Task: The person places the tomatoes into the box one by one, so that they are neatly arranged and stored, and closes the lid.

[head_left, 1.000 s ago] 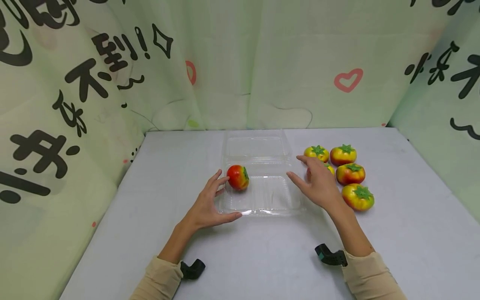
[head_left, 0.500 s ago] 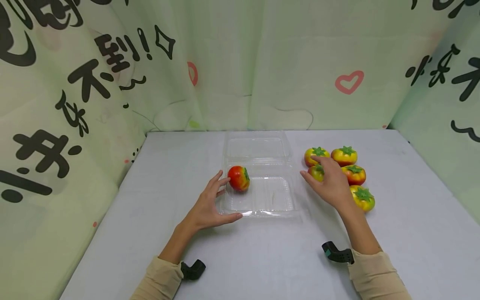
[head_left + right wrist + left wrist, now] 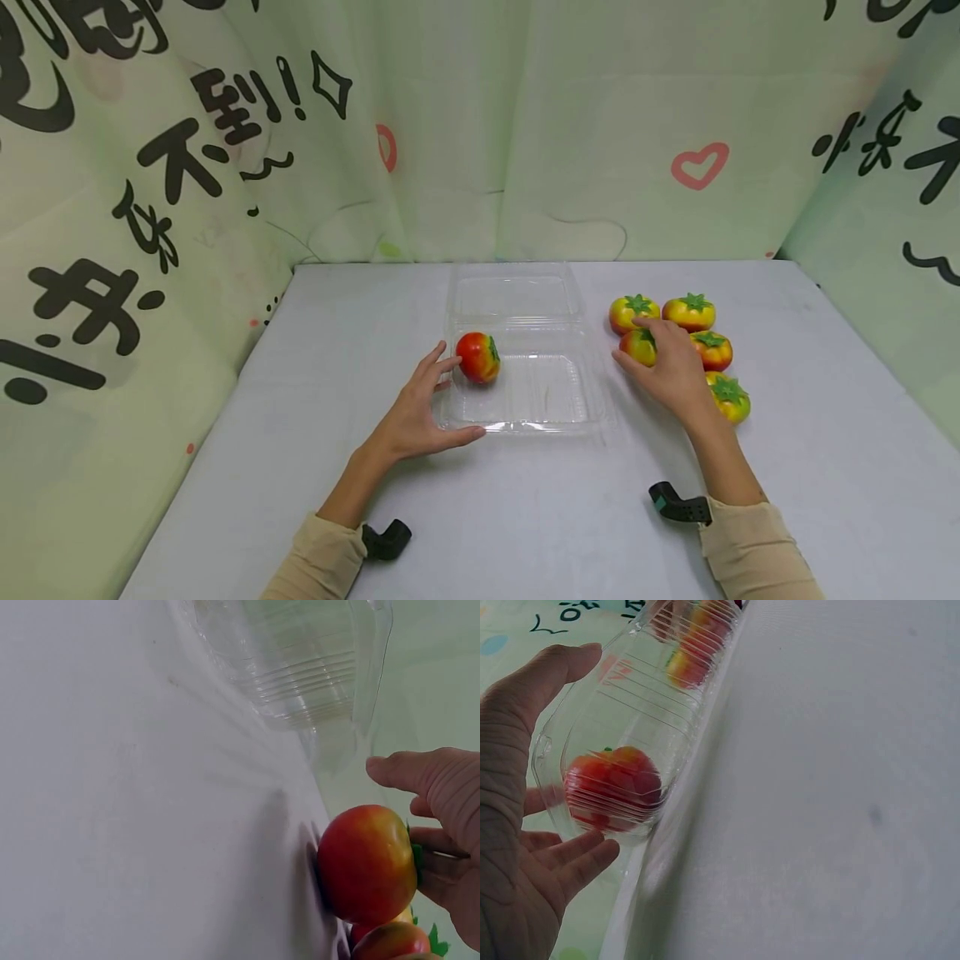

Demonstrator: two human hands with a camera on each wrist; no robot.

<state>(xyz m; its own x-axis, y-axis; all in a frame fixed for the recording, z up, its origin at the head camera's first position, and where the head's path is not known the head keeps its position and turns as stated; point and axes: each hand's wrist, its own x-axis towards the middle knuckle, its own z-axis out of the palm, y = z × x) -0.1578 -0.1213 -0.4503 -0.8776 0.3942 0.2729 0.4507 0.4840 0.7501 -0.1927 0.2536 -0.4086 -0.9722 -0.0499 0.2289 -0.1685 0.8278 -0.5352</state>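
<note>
On the left, the left hand (image 3: 414,412) is spread and grasps nothing, curving about the left end of a clear, rectangular, hinged plastic box (image 3: 547,387) whose lid lies back, away from the person. In that end sits a round, glossy red fruit (image 3: 475,358), its green leaf cap facing right. Across a strip of white tabletop (image 3: 525,508), just right of the box, a squat red-and-yellow fruit (image 3: 636,348) stands cap up. No long axis to speak of; the right hand (image 3: 671,362) is much the nearer, thumb and fingers around it but not closed; contact I can't tell. Four similar fruits (image 3: 688,313) stand behind and to the right. Fruit and box show no label I can see; bold black characters (image 3: 176,160), one looking like 不, cover the pale green curtain (image 3: 585,100).
</note>
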